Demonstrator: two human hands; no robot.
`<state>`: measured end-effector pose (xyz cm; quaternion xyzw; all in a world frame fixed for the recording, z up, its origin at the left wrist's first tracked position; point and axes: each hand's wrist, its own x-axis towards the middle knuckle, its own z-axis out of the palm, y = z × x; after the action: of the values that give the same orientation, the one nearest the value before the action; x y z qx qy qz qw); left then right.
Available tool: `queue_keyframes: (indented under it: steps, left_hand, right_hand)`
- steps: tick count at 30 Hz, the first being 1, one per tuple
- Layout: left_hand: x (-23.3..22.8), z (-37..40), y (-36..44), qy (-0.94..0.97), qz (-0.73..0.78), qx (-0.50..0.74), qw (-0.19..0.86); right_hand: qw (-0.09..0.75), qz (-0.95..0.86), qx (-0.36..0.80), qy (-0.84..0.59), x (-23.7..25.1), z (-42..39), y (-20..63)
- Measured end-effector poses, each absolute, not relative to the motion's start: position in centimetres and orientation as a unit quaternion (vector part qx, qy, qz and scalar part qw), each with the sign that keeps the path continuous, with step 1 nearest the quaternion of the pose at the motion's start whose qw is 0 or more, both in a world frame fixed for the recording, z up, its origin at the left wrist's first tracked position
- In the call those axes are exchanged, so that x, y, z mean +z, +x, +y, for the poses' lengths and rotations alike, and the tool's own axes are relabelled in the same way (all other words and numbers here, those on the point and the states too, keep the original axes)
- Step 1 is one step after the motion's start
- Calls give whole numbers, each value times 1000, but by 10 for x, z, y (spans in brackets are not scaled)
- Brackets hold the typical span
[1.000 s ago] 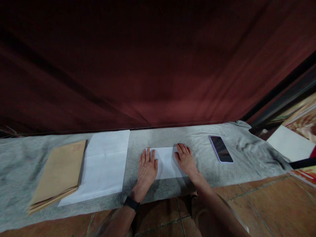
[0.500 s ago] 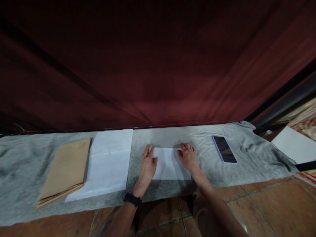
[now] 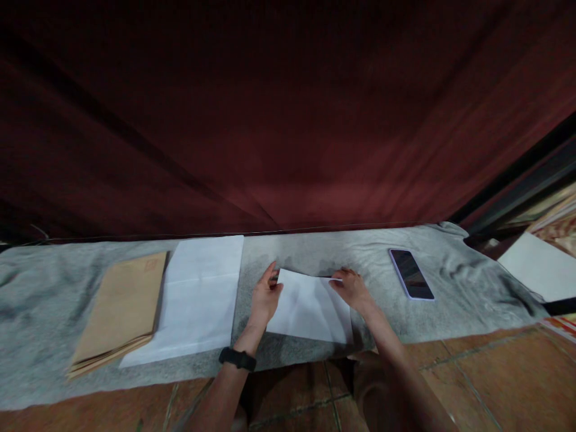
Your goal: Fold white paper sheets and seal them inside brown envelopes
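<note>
Dk red curtain (image 3: 288, 150) is hung beyond the phone (image 3: 411, 275). Grey cloth (image 3: 468, 312) is spread under phone, wrinkled to its R; tiled floor (image 3: 508, 369) is seen nearer the body than phone. Large white paper (image 3: 202, 300) is laid well L of phone; brown paper stack (image 3: 121, 306), w/ red mark at far corner, is set farther L, lapped over the paper. White panel (image 3: 540, 267) is seen well R of phone. Small white sheet (image 3: 308, 306) is held near phone, on its L, bowed at far edge. R hand (image 3: 353, 291) is placed on the phone side of the sheet; its fingers are closed on the far R corner. L hand (image 3: 265, 300) is set at the sheet edge farther from phone; thumb is put to that edge, other fingers loosely spread; whether a grip is made can't be told. Phone is laid flat in lilac case. Blk wristband (image 3: 237, 359) is worn on L wrist, well L of phone.
</note>
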<state>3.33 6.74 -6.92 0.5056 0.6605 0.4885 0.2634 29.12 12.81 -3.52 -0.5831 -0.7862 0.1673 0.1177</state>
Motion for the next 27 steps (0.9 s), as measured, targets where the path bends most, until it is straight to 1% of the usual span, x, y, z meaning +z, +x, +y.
queue_keyframes:
  steps: [3,5,8,11,13,15,20,27]
  left_hand:
    - [-60,70,32,479,639,506,326]
    - [-52,71,30,482,636,511,320]
    - [-41,71,26,478,665,519,246]
    - [-34,69,23,477,694,519,148]
    - [-30,68,24,496,694,510,115]
    - [-28,66,28,528,682,494,111]
    - [-35,62,45,588,660,449,133]
    - [-54,46,83,693,624,342,118]
  right_hand:
    - [137,-783,277,-540,-29,128,301]
    - [160,-765,345,-519,-25,129,306]
    - [228,-712,439,-499,-24,129,307]
    - [304,-595,537,-515,-25,126,301]
    - [343,-502,595,-526,-26,122,296]
    - [358,-433,643,-520,-26,116,291]
    - [298,-404,712,-492,-22,100,284]
    - [177,-439,727,-497,-17,90,294]
